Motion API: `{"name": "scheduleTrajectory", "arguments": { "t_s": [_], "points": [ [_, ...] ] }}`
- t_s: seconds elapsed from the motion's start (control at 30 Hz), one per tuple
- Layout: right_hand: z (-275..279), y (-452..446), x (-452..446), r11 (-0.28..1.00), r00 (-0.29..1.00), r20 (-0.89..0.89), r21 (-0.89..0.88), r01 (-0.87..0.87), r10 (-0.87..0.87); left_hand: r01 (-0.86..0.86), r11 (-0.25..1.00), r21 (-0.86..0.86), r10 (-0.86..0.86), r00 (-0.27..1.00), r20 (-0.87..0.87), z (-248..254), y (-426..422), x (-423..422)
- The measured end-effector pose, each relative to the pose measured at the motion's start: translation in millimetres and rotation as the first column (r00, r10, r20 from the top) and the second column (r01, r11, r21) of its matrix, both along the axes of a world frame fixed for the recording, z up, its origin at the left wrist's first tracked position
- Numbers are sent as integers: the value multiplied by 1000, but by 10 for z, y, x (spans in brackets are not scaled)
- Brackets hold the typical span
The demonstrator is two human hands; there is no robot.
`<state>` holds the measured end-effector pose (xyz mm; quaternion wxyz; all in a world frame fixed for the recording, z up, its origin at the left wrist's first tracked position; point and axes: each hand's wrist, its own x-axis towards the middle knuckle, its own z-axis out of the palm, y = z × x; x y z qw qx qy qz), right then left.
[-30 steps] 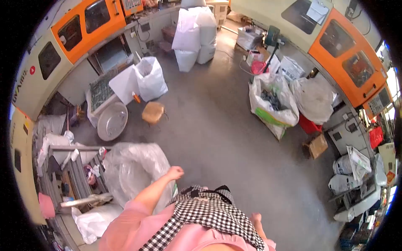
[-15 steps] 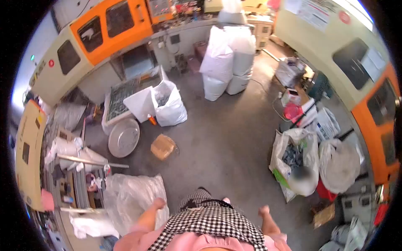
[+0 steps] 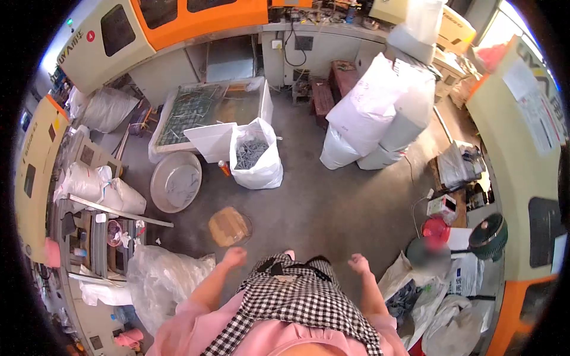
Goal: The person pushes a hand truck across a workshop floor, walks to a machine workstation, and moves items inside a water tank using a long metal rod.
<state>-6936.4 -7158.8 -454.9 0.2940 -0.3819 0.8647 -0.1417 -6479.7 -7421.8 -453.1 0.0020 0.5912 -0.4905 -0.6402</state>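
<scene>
My left hand is loosely closed in front of my left hip, with nothing visible in it. It is nearest to a brown, tape-covered block on the floor and a clear plastic sheet at the left. On the other side, my right hand hangs in the air, fingers curled in and holding nothing I can see. Ahead stands an open white sack of small grey pieces. A wide metal basin leans left of it, and a small orange bottle is between them.
Behind the sack is a large white tray with green mesh. Tall stacked white sacks stand ahead right. A green fan, a red basin and open bags line the right. Orange-and-cream machines surround the floor.
My view has moved forward, so the white sack and stacked sacks appear nearer and further right. Both hands have risen in front of me, from beside my body.
</scene>
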Motion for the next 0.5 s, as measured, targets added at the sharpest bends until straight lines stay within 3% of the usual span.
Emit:
{"name": "scheduleTrajectory", "arguments": {
  "t_s": [0.03,0.1,0.13,0.2,0.23,0.3,0.33,0.37,0.4,0.43,0.47,0.5],
  "points": [
    [18,-198,-82,976,988,77,160,-147,136,37,999,8,-35,986,-162,-58,-321,-309],
    [-125,-503,-283,969,981,166,242,54,-96,31,992,-126,-64,960,-272,754,-817,-1106],
    [-308,-637,-473,970,982,171,241,33,-76,11,992,-126,-45,963,-267,950,-1084,-1350],
    [-747,-870,-1002,887,880,323,418,198,-349,-59,976,-210,-17,938,-345,1081,-1492,-1711],
    [-780,-1053,-1277,885,888,325,435,165,-325,-131,962,-239,48,945,-323,1035,-1656,-1797],
    [-792,-1382,-1763,821,965,181,511,-255,188,-227,957,-178,172,944,-280,679,-1755,-1704],
    [-791,-1748,-2091,716,884,113,546,-436,453,-297,944,-142,255,933,-253,446,-1818,-1637],
    [-818,-2159,-2326,575,732,55,580,-578,680,-331,933,-141,305,936,-177,102,-1739,-1454],
    [-856,-2557,-2464,413,531,9,616,-671,848,-258,944,-207,251,966,-59,-381,-1535,-1141],
    [-872,-2943,-2648,409,528,10,621,-669,849,-69,949,-309,97,992,77,-815,-1237,-766],
    [-846,-3365,-2844,391,519,17,636,-665,855,7,935,-354,37,992,117,-1141,-871,-431],
    [-740,-3746,-2989,515,528,-142,528,-675,837,-214,975,-56,219,971,97,-736,-802,-645]
  ]
}}
